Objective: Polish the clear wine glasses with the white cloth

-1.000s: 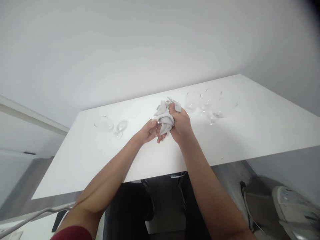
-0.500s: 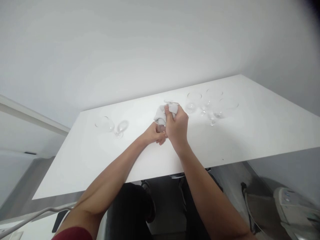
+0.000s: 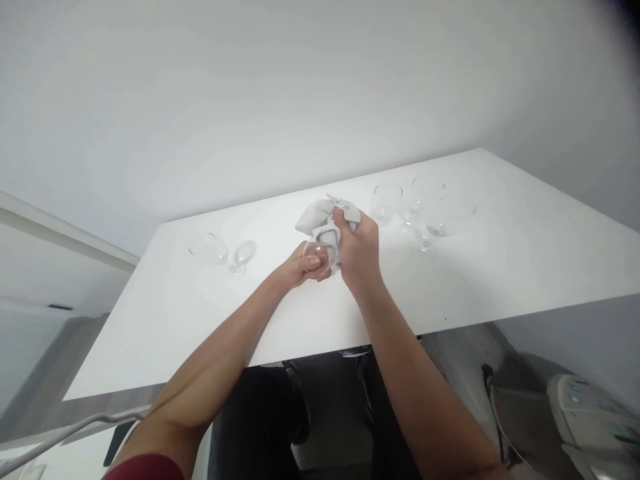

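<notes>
Over the middle of the white table, my left hand grips a clear glass by its rounded near end, the thumb lying across it. My right hand is closed on a white cloth, its thumb pressing the cloth down. The cloth is bunched against the far part of the glass and hides most of it. A thin clear edge shows above my right thumb; whether it belongs to the same glass I cannot tell.
A clear stemmed glass rests on the table at the left. Several more clear glasses are grouped at the back right. A wall stands behind the table. A grey-white machine is on the floor at the right, and a cable runs at lower left.
The glass's rounded near end has come into view in my left hand. The cloth has fanned out to the left, and my right hand has shifted slightly.
</notes>
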### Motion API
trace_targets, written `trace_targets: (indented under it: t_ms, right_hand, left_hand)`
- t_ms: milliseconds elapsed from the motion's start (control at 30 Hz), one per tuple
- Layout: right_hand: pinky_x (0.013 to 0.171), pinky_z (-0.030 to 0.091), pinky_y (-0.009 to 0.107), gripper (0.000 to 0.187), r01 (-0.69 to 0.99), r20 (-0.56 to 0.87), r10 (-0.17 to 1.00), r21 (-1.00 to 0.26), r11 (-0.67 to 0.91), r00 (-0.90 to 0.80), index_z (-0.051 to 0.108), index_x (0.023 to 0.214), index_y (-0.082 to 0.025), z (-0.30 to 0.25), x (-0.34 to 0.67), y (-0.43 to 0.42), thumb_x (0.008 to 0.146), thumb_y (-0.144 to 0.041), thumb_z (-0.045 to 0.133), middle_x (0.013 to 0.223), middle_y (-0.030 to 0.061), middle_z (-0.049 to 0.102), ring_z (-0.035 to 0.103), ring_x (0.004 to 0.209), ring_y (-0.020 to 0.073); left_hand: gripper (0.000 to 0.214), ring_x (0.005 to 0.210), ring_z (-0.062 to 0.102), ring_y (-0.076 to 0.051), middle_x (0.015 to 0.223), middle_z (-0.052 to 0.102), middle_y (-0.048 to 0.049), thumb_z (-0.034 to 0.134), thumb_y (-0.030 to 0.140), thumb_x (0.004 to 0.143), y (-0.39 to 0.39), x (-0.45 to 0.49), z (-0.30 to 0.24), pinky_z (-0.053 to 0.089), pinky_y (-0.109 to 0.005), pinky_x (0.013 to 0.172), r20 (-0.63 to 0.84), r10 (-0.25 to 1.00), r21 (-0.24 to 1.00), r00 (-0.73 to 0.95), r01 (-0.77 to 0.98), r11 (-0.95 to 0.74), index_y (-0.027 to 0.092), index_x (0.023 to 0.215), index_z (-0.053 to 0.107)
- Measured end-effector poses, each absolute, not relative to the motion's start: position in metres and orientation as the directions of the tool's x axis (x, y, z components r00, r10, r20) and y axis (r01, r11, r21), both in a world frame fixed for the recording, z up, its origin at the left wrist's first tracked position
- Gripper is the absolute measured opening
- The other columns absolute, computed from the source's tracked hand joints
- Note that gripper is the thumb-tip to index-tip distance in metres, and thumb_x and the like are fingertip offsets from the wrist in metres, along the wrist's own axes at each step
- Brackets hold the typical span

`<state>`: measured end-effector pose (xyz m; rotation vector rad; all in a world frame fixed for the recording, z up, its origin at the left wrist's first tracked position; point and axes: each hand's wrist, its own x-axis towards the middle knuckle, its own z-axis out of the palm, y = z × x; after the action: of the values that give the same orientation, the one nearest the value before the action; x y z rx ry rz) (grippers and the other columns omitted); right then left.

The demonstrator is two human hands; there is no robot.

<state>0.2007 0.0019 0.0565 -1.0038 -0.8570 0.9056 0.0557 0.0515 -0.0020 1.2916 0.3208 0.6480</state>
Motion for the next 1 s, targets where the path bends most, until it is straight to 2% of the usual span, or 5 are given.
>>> trace_targets:
  t_ms: [133, 333, 567, 767, 1000]
  right_hand:
    - [0.078, 0.057, 0.035, 0.031, -0.216, 0.121, 0.804, -0.93, 0.296, 0.581, 0.067, 0.087, -0.024, 0.056, 0.201, 0.005, 0.096, -0.054, 0.061, 0.086, 0.0031, 0.069, 0.068, 0.086, 0.0214]
    - [0.077, 0.06, 0.037, 0.054, -0.508, 0.119, 0.925, -0.807, 0.302, 0.361, 0.068, 0.109, -0.025, 0.071, 0.213, 0.001, 0.102, -0.068, 0.036, 0.109, 0.0083, 0.072, 0.072, 0.106, 0.0245]
    - [0.079, 0.056, 0.036, 0.015, -0.035, 0.358, 0.851, -0.915, 0.401, 0.384, 0.066, 0.08, -0.025, 0.084, 0.209, -0.016, 0.088, -0.036, 0.073, 0.089, 0.0024, 0.07, 0.066, 0.085, 0.0198]
    - [0.052, 0.05, 0.034, 0.035, -0.406, 0.066, 0.918, -0.882, 0.237, 0.392, 0.056, 0.08, -0.027, 0.071, 0.208, -0.007, 0.094, -0.059, 0.056, 0.081, 0.001, 0.059, 0.055, 0.055, 0.0138]
    - [0.05, 0.05, 0.033, 0.047, -0.495, 0.034, 0.958, -0.85, 0.178, 0.285, 0.055, 0.082, -0.027, 0.072, 0.217, -0.003, 0.09, -0.073, 0.056, 0.075, 0.0005, 0.056, 0.052, 0.051, 0.0127]
  left_hand:
    - [0.054, 0.042, 0.04, -0.009, 0.048, 0.04, 0.0068, 0.086, 0.064, 0.07, 0.049, 0.058, 0.001, 0.039, -0.028, 0.049, 0.15, 0.637, 0.962, 0.756, -0.26, 0.082, 0.015, 0.071, 0.063]
    - [0.057, 0.042, 0.043, -0.012, 0.047, 0.043, 0.0049, 0.08, 0.07, 0.073, 0.048, 0.058, 0.008, 0.039, -0.03, 0.048, 0.091, 0.518, 0.98, 0.85, -0.168, 0.104, 0.014, 0.08, 0.072]
    - [0.054, 0.053, 0.05, -0.019, 0.051, 0.048, -0.0006, 0.07, 0.074, 0.078, 0.043, 0.057, 0.02, 0.047, -0.039, 0.061, 0.08, 0.326, 0.996, 0.942, -0.092, 0.021, 0.022, 0.066, 0.062]
    - [0.049, 0.052, 0.048, -0.017, 0.053, 0.05, -0.0001, 0.07, 0.071, 0.08, 0.044, 0.055, 0.019, 0.043, -0.036, 0.06, 0.035, 0.31, 0.999, 0.95, -0.038, 0.005, 0.022, 0.074, 0.066]
    - [0.052, 0.051, 0.048, -0.015, 0.053, 0.05, -0.0001, 0.073, 0.069, 0.08, 0.044, 0.057, 0.021, 0.042, -0.034, 0.057, 0.057, 0.343, 0.997, 0.937, -0.069, 0.023, 0.019, 0.069, 0.063]
